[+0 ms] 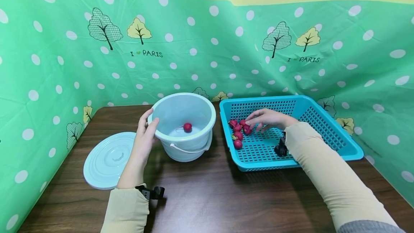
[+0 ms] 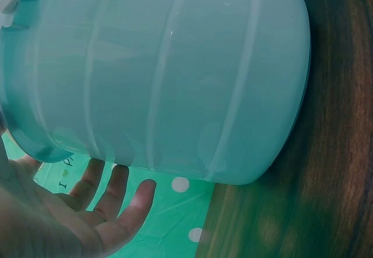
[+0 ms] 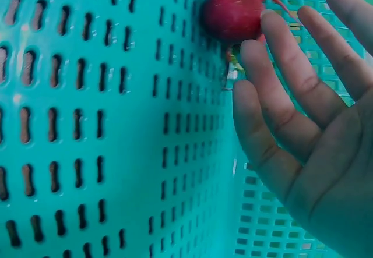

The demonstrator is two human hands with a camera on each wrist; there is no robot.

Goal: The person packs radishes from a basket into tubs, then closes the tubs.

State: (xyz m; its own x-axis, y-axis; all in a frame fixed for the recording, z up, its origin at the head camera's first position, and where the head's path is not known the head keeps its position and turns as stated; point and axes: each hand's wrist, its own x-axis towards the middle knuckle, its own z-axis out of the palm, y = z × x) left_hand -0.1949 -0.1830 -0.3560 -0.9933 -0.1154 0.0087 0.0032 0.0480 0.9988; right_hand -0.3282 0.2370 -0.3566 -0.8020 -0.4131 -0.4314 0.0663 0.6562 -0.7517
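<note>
At its left side the pale blue bucket [image 1: 182, 147] is held by my left hand [image 1: 146, 132], thumb at the rim and fingers along the outer wall. The left wrist view shows the bucket's ribbed side [image 2: 163, 77] with fingers [image 2: 111, 197] curved close beside it. One red radish [image 1: 187, 127] with a thin root lies on the bucket's floor. Several more radishes [image 1: 238, 135] are grouped at the left end of a blue perforated basket [image 1: 265, 167]. Over that group reaches my right hand [image 1: 270, 118], its fingers loosely bent and spread, fingertips right at a radish [image 3: 233, 16].
A round pale blue lid [image 1: 108, 161] lies flat on the brown wooden table [image 1: 210, 200], left of the bucket. The bucket's handle [image 1: 191, 151] hangs down in front. Behind everything stands a green polka-dot cloth [image 1: 200, 57].
</note>
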